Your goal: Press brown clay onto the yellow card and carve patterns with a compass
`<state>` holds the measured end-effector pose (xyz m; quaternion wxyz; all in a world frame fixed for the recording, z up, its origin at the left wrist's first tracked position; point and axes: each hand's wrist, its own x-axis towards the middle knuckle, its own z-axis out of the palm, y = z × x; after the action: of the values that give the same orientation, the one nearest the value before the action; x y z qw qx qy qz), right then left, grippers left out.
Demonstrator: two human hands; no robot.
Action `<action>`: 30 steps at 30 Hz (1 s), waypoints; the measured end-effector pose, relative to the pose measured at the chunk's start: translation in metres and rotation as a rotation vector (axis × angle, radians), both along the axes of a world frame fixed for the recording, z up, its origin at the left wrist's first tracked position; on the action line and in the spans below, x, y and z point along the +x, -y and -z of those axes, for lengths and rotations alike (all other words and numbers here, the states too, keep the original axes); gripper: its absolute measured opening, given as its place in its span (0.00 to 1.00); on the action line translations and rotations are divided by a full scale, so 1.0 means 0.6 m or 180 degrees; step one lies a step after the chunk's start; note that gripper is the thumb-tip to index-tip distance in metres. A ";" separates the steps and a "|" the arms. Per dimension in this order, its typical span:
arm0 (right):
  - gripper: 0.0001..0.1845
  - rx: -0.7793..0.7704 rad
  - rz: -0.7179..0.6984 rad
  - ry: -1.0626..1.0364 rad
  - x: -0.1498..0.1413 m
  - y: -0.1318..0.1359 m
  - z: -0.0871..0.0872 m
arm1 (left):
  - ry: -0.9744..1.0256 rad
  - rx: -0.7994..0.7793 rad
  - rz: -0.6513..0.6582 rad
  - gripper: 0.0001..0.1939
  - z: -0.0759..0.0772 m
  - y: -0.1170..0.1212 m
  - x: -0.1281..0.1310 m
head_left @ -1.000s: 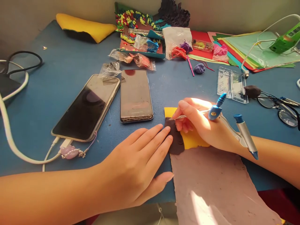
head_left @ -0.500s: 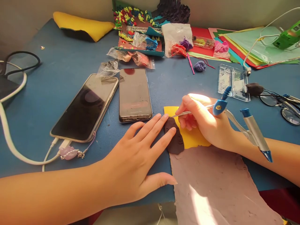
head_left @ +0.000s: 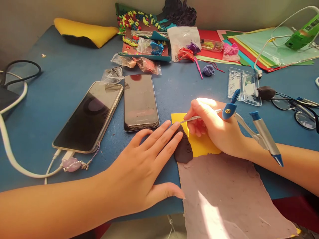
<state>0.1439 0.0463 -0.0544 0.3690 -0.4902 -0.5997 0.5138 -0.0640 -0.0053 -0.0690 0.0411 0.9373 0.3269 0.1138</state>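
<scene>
A flat dark brown clay piece (head_left: 183, 150) lies on a yellow paper (head_left: 203, 146) near the front of the blue table (head_left: 62, 86). My left hand (head_left: 147, 166) lies flat and open, its fingertips pressing the clay's left edge. My right hand (head_left: 214, 127) is closed on a blue and silver drawing compass (head_left: 245, 127). It grips the needle leg, whose tip points at the top of the clay. The compass's other leg sticks out over my right forearm.
Two dark phones (head_left: 141, 101) lie left of the clay, one on a white cable (head_left: 15, 156). A mauve paper sheet (head_left: 231, 199) overhangs the front edge. Clay bags (head_left: 183, 43), coloured paper (head_left: 269, 49), a clear case (head_left: 243, 87) and glasses (head_left: 296, 109) fill the back and right.
My left fingers slid further onto the clay's left edge. The right hand with the compass shifted slightly; its needle tip stays at the clay's top.
</scene>
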 end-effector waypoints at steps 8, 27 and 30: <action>0.23 -0.0066 0.0077 -0.0158 -0.002 -0.001 0.002 | 0.0021 -0.0032 0.0001 0.48 0.003 -0.001 -0.001; 0.10 0.0705 -0.0554 0.0656 -0.007 0.001 -0.002 | 0.0342 0.0256 0.0069 0.25 -0.008 0.008 -0.008; 0.10 0.0690 -0.0575 0.0745 -0.009 0.002 -0.003 | 0.0447 0.0297 0.0011 0.24 -0.002 0.007 -0.007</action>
<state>0.1386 0.0453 -0.0527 0.2997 -0.4482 -0.7320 0.4166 -0.0680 -0.0097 -0.0676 0.0204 0.9285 0.3160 0.1942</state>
